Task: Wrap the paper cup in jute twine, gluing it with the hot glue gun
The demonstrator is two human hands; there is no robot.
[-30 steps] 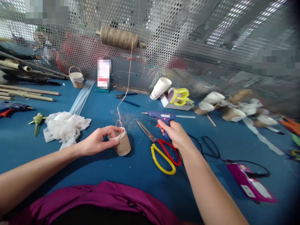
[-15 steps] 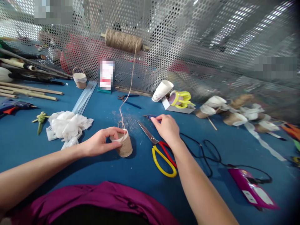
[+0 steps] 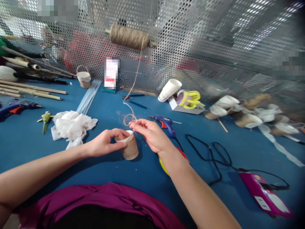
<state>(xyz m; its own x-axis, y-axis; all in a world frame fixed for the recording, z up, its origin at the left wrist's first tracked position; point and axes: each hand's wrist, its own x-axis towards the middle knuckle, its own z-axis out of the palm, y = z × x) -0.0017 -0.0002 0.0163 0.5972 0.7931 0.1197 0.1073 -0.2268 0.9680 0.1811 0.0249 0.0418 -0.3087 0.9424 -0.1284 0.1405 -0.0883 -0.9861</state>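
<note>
Head view: cup held, twine not cut

Grip status. Left hand [image 3: 107, 143]: grip closed on the rim of the small cup [image 3: 130, 149], fingers within the mouth, thumb along the near outer side. Right hand [image 3: 151, 133]: thumb and fingertips pinch the twine [image 3: 138, 66] just above the cup's right edge.

Cup position. Cup is directly at the left grip, mouth up, on the desk [image 3: 107, 178], just below the right grip.

Work completed, as judged. Visible outer wall is brown and rough, apparently wrapped; a pale band shows at the mouth. Interior and far side are hidden.

Work outstanding, as judged. Twine forms a loose loop beside the right grip and runs uncut to the spool [image 3: 128, 35], beyond and above both grips. Whether its lower end is fixed to the cup cannot be told. No standing handle or lace band is visible on this cup; the basket [image 3: 85, 83], beyond and left of the left grip, has both.

Tools and material. Glue gun [image 3: 168, 126]: beyond and right of the right grip, not held. Scissors [image 3: 163, 164]: under the right wrist, blades hidden. White lace [image 3: 71, 124]: left of the left grip, untouched.
</note>
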